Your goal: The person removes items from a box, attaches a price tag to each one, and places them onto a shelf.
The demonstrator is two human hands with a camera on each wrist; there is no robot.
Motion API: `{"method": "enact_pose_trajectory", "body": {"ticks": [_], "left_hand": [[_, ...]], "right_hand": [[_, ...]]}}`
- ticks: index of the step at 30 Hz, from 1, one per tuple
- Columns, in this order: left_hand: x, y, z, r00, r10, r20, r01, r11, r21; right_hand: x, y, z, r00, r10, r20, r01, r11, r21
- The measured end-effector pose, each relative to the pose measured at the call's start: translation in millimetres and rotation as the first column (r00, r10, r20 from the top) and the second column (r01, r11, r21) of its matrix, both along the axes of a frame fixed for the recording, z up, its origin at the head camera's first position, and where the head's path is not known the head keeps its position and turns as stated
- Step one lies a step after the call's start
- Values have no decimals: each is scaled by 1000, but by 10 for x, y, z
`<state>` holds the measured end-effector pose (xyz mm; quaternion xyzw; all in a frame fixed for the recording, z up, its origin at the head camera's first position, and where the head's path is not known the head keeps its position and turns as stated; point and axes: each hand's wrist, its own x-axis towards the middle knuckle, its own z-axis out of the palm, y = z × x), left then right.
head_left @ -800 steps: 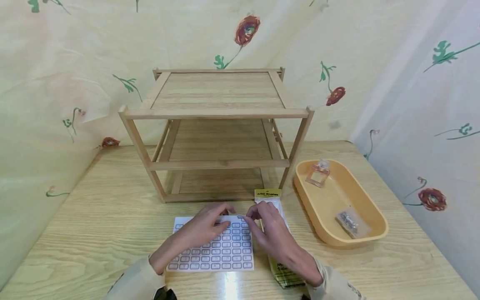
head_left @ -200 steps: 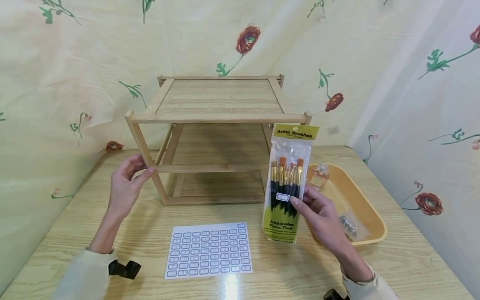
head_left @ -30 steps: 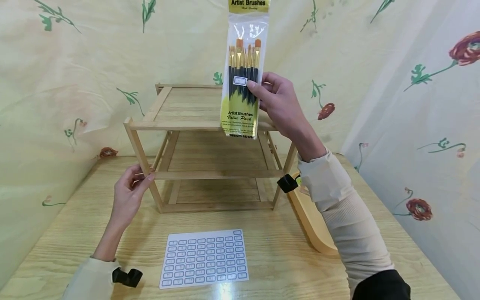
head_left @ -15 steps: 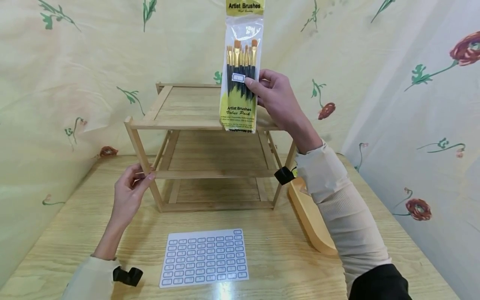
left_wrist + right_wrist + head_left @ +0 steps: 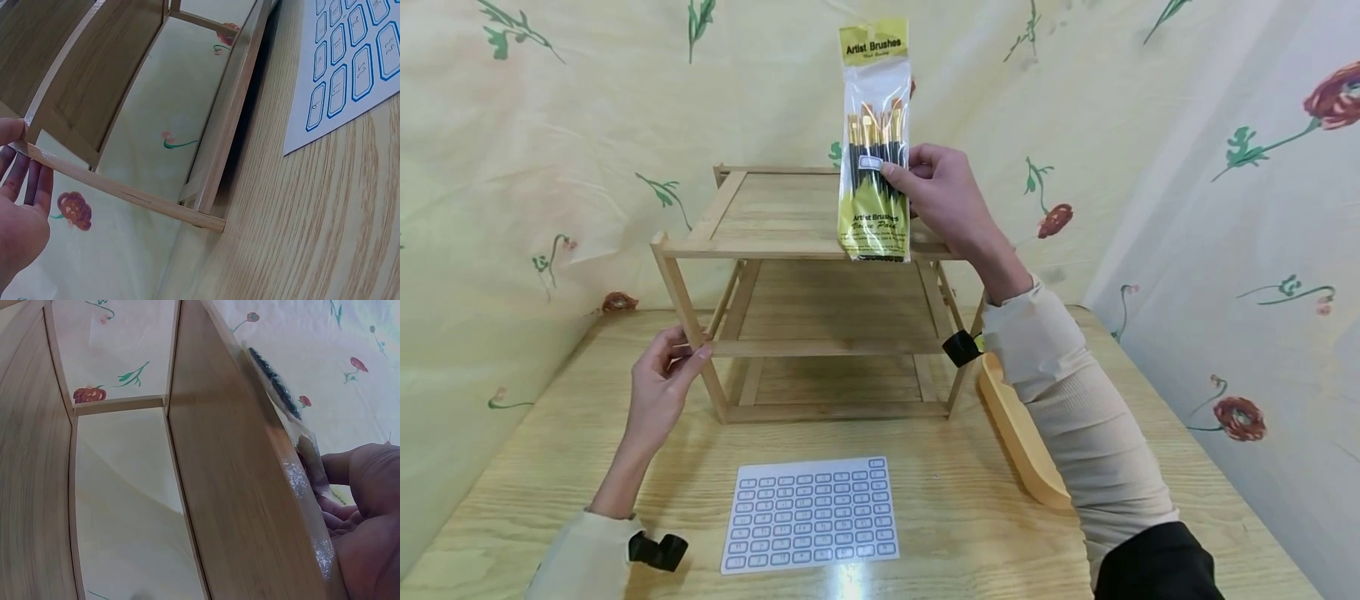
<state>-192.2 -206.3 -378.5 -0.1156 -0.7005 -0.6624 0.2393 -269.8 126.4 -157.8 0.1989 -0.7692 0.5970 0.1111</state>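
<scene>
My right hand [image 5: 951, 196] pinches a clear pack of artist brushes [image 5: 872, 212] between thumb and fingers, upright at the front of the top shelf. Whether its lower end touches the shelf I cannot tell. A small white label [image 5: 870, 162] sits on the pack beside my thumb. My left hand [image 5: 658, 383] holds the left front leg of a three-tier wooden rack [image 5: 820, 346] near the middle shelf; in the left wrist view its thumb and fingers [image 5: 42, 187] are around that leg. The right wrist view shows the pack's dark bottom edge [image 5: 275, 384] beside the top shelf.
A sheet of numbered labels [image 5: 810, 517] lies on the wooden table [image 5: 955, 533] before the rack. At the right stands a yellow tray [image 5: 1022, 442], partly hidden by my right sleeve. Patterned cloth [image 5: 587, 108] hangs behind.
Over the last second the pack has shifted slightly left and its top has tipped back. Earlier it was beside the rack; at first it lay on the table while both hands touched the sheet.
</scene>
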Motion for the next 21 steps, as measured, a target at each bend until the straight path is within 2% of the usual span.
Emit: {"method": "enact_pose_trajectory", "body": {"ticks": [11, 21], "left_hand": [[-3, 14, 2, 1000, 12, -9, -12, 1000, -6], [-7, 19, -8, 1000, 7, -17, -7, 1000, 18]], "right_hand": [[-12, -50, 4, 996, -81, 24, 76, 986, 148], [14, -125, -26, 978, -180, -100, 204, 917, 343]]}}
